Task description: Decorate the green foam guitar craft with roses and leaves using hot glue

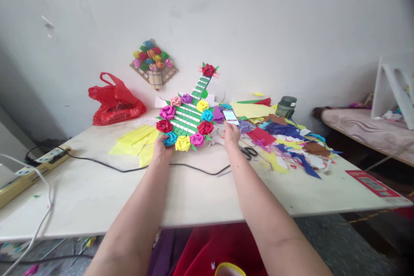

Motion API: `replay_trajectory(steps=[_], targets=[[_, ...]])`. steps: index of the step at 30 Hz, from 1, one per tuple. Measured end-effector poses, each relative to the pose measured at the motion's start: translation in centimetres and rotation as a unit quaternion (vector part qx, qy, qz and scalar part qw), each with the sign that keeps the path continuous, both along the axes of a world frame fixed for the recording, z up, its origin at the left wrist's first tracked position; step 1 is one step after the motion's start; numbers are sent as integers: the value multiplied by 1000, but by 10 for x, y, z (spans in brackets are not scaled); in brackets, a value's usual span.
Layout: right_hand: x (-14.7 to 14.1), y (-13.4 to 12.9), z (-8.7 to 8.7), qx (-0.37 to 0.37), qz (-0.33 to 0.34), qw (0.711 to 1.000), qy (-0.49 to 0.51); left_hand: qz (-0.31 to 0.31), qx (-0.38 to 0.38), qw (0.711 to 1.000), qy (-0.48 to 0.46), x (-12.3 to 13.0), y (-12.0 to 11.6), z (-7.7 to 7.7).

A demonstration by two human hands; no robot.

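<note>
My left hand (162,148) is closed on the lower left edge of a guitar-shaped paper craft (186,120). The craft is green with white strips across it, bordered by colourful paper flowers, and a red flower tops its neck. It is held up at a tilt, neck toward the upper right. A smartphone (230,117) with a lit screen is in my right hand (231,133), just right of the craft. Fingers of both hands are partly hidden behind what they hold. Black-handled scissors (249,152) lie beside my right wrist.
Paper scraps (291,138) cover the table's right side, near a dark green jar (286,107). Yellow paper sheets (136,141) and a red plastic bag (114,101) lie left. A black cable (113,167) runs from a power strip (35,168) across the table. A flower decoration (154,64) leans on the wall.
</note>
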State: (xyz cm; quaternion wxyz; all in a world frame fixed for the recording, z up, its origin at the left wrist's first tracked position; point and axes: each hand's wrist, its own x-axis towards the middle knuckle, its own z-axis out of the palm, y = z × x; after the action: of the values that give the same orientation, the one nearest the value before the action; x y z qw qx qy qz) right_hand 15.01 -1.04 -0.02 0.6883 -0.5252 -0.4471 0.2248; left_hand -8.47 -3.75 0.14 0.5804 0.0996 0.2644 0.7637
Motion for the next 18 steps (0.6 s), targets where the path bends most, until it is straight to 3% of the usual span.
replay_trajectory(steps=[3,10,18], targets=[[6,1,6,-23,-26,999,2,-12,-1,1000,23,-3,3,-2],[17,3,28,-34,4,997,64,-59,-21,996,63,-11,2,-2],[27,6,36,-32,184,959,214,-130,-33,987,91,-10,-9,8]])
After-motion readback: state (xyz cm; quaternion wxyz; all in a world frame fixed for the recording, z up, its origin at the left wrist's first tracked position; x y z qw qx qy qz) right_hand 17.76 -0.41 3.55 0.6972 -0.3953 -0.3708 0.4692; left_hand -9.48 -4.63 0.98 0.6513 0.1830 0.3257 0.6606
